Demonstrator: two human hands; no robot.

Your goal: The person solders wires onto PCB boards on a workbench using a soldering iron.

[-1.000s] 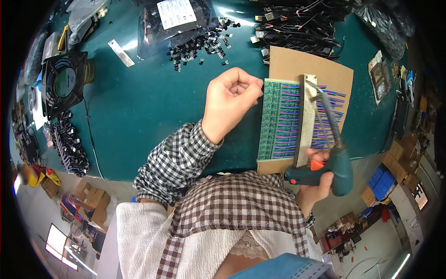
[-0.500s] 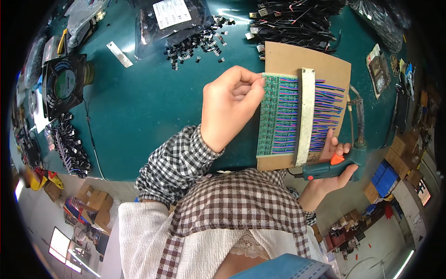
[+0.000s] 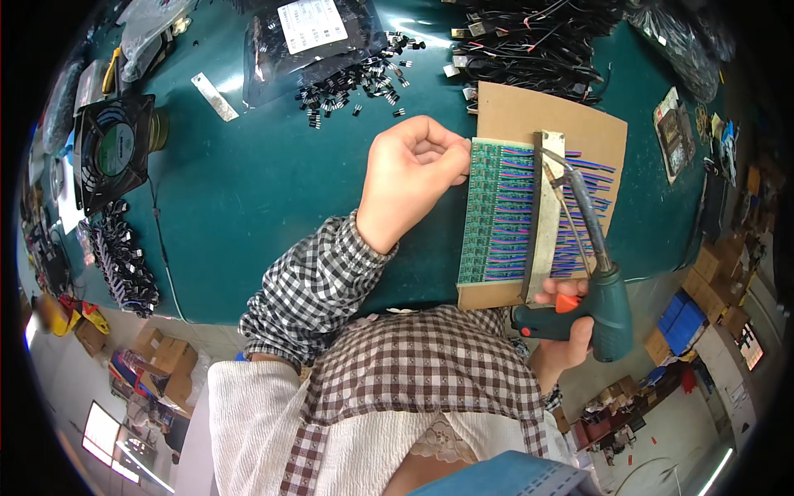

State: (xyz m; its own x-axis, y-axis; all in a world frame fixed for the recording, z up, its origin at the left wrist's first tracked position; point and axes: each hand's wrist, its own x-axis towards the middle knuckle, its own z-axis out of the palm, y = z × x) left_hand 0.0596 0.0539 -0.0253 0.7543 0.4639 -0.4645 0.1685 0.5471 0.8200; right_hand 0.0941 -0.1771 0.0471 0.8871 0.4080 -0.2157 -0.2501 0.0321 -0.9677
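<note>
A panel of small green circuit boards [image 3: 480, 219] lies on a brown cardboard sheet [image 3: 591, 124]. Rows of blue, pink and dark wires [image 3: 513, 223] run from it to the right, beneath a pale metal bar [image 3: 543, 231]. At the panel's far left corner, my left hand [image 3: 413, 178] is closed in a pinch; whatever is between thumb and finger is hidden. My right hand [image 3: 561, 354] grips a dark green soldering gun [image 3: 610, 318] with an orange trigger. Its bent metal tip [image 3: 552, 157] hovers over the bar's far end and the wires; I cannot tell whether it touches.
Small black components [image 3: 351, 87] are scattered beside a dark plastic bag [image 3: 310, 50]. Bundled black cables [image 3: 529, 62] lie behind the cardboard. A fan [image 3: 114, 153] stands at the left, near a metal strip [image 3: 214, 97] and a heap of connectors [image 3: 124, 264].
My right hand has swung the soldering gun left, so its tip has gone from beyond the cardboard's right edge to above the bar. My left hand keeps its pinch at the panel's corner.
</note>
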